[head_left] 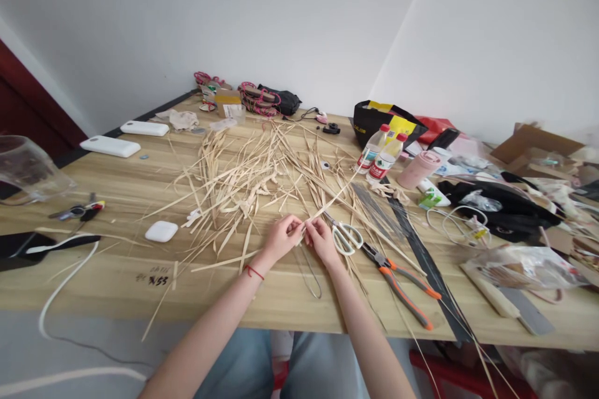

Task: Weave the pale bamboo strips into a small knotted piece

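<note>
1. The left hand point(281, 235) and right hand point(321, 238) met at the near middle of the surface point(116, 287), both pinched closed on 1 pale straw strip point(333, 198) running up and to the right.
2. A thin wire loop point(311, 274) lay just below the hands.
3. Scissors point(345, 235) sat just right of the right hand, orange-handled pliers point(400, 280) beyond.
4. Loose straw point(243, 181) covered the middle.

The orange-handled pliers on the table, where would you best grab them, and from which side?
Grip the pliers by the two orange handles, which splay toward the table's near edge, with the dark jaws pointing away toward the scissors. Coming from the near right looks easiest: the right hand, now pinching a straw strip with the left hand, is closest.
</note>
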